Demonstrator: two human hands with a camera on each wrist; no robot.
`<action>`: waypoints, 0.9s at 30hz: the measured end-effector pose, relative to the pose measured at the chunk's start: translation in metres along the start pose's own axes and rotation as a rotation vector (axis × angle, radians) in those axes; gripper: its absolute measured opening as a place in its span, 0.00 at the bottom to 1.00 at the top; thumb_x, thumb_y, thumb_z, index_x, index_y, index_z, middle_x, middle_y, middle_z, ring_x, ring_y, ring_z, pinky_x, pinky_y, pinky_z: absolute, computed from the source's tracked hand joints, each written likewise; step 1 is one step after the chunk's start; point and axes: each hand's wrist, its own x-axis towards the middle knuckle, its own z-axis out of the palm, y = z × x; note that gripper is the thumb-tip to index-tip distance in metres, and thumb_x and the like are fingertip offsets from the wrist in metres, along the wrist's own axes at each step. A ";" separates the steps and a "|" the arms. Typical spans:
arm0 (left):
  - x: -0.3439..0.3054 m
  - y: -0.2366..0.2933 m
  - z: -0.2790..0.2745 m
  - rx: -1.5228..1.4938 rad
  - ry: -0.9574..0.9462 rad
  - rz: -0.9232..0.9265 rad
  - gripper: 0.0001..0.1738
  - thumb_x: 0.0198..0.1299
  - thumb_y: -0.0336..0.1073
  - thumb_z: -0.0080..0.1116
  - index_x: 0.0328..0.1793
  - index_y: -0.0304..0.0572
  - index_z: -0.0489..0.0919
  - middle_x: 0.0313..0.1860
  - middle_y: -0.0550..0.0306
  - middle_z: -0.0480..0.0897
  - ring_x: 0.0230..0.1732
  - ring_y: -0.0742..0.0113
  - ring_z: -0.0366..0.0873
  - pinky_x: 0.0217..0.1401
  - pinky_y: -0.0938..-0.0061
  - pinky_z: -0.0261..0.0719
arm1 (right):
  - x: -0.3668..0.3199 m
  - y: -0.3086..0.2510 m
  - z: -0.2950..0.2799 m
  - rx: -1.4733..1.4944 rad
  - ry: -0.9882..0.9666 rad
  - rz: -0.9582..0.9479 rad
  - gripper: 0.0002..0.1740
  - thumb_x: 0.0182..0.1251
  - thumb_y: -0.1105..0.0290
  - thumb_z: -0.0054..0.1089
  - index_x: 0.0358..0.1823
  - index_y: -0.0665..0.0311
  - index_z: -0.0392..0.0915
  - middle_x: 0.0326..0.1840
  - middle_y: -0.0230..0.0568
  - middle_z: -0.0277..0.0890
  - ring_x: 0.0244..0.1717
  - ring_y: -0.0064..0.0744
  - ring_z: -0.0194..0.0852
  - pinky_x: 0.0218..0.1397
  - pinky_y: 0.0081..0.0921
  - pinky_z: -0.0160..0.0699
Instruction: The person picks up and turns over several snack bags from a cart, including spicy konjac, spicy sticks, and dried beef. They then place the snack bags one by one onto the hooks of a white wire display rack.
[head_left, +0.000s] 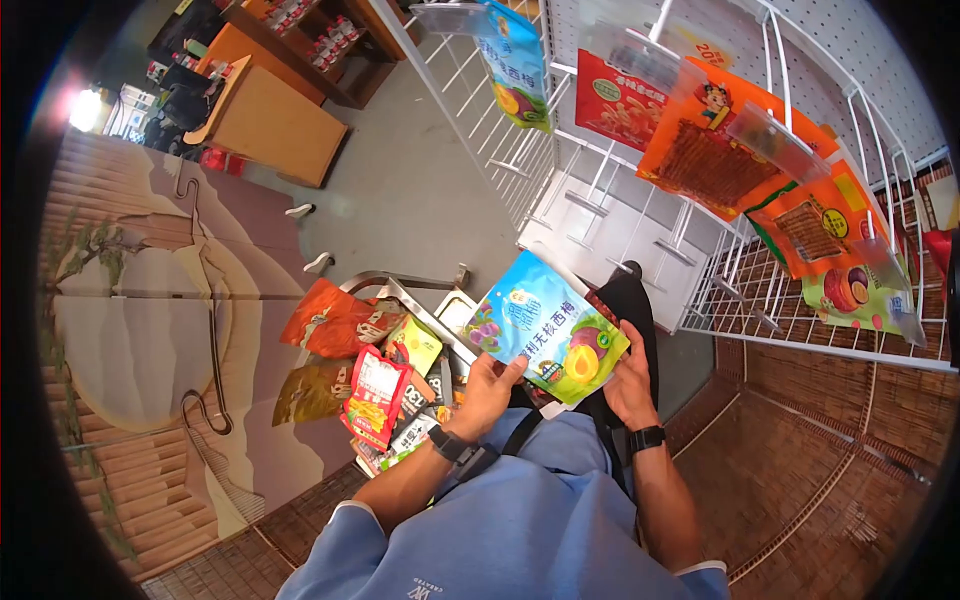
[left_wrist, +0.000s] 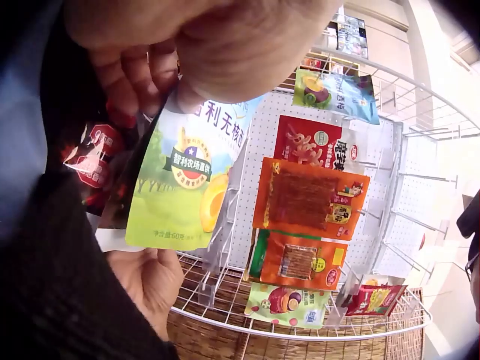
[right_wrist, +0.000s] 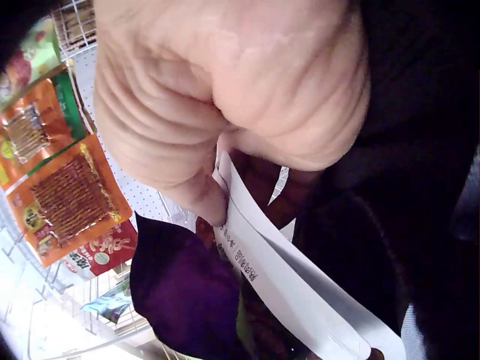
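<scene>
Blue shirt (head_left: 480, 525), white-edged short sleeves (head_left: 345, 545), small white lettering (head_left: 426, 588); black wristbands (head_left: 648, 438) left and right.

here's the wire rack (head_left: 820, 351), packs hanging all along: blue pack (head_left: 515, 70), red pack (head_left: 615, 100), big orange pack (head_left: 720, 150), small orange pack (head_left: 808, 228), green pack (head_left: 850, 292), then a snack bag (left_wrist: 375, 298) beyond! over at the metal frame (head_left: 435, 328), base hidden by the heap, we've got orange bag (head_left: 335, 320), gold bag (head_left: 312, 394), yellow pack (head_left: 414, 343), and red bag (head_left: 376, 398) lying over others.
</scene>
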 end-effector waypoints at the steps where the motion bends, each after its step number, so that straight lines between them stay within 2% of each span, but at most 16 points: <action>1: 0.000 -0.001 -0.001 -0.002 -0.005 -0.005 0.13 0.71 0.38 0.67 0.55 0.39 0.82 0.42 0.62 0.87 0.40 0.76 0.79 0.48 0.75 0.79 | 0.000 0.000 -0.001 0.003 0.010 -0.004 0.35 0.73 0.83 0.53 0.78 0.54 0.59 0.76 0.46 0.68 0.75 0.42 0.69 0.78 0.42 0.71; 4: 0.000 -0.002 -0.001 -0.020 -0.027 0.017 0.12 0.71 0.35 0.67 0.56 0.39 0.82 0.43 0.62 0.87 0.41 0.76 0.79 0.48 0.75 0.78 | 0.002 -0.001 -0.003 0.015 -0.019 0.014 0.35 0.73 0.83 0.53 0.79 0.53 0.59 0.76 0.46 0.68 0.75 0.42 0.69 0.77 0.44 0.72; 8: -0.002 0.004 -0.005 -0.006 -0.053 0.031 0.12 0.71 0.33 0.66 0.57 0.38 0.82 0.44 0.63 0.87 0.42 0.77 0.79 0.49 0.76 0.78 | 0.003 0.002 -0.009 0.023 -0.021 0.028 0.31 0.74 0.82 0.54 0.76 0.55 0.62 0.72 0.46 0.73 0.71 0.42 0.74 0.75 0.43 0.75; 11: 0.001 0.006 -0.011 0.118 -0.067 0.037 0.13 0.71 0.32 0.66 0.58 0.35 0.81 0.46 0.61 0.87 0.45 0.77 0.80 0.50 0.76 0.78 | 0.006 0.006 -0.016 0.006 -0.020 0.024 0.29 0.74 0.82 0.54 0.74 0.56 0.64 0.70 0.46 0.75 0.70 0.42 0.75 0.74 0.42 0.77; 17: 0.002 0.012 -0.016 0.147 -0.076 0.117 0.15 0.72 0.28 0.62 0.61 0.31 0.76 0.51 0.56 0.86 0.49 0.74 0.81 0.56 0.74 0.79 | 0.008 0.008 -0.013 -0.002 0.014 0.033 0.25 0.78 0.79 0.53 0.74 0.59 0.63 0.69 0.44 0.76 0.69 0.39 0.76 0.73 0.39 0.78; 19: 0.003 0.014 -0.019 0.127 -0.072 0.128 0.15 0.72 0.27 0.62 0.61 0.31 0.76 0.51 0.56 0.86 0.49 0.74 0.81 0.55 0.74 0.79 | 0.006 0.004 -0.003 -0.058 0.035 -0.014 0.24 0.81 0.76 0.53 0.74 0.63 0.64 0.68 0.43 0.76 0.69 0.38 0.76 0.74 0.38 0.76; 24: 0.006 0.019 -0.034 0.090 -0.020 0.075 0.13 0.74 0.25 0.56 0.62 0.32 0.76 0.50 0.57 0.87 0.46 0.76 0.83 0.50 0.78 0.81 | 0.004 0.004 -0.005 -0.069 -0.022 0.052 0.22 0.78 0.77 0.57 0.71 0.67 0.70 0.68 0.41 0.78 0.68 0.36 0.77 0.74 0.37 0.75; 27: 0.017 0.019 -0.056 0.045 0.057 0.148 0.13 0.75 0.26 0.55 0.63 0.34 0.77 0.50 0.59 0.88 0.46 0.77 0.83 0.50 0.78 0.79 | 0.003 0.003 -0.004 -0.055 -0.008 0.071 0.22 0.76 0.77 0.60 0.68 0.69 0.72 0.66 0.41 0.79 0.66 0.34 0.78 0.73 0.35 0.75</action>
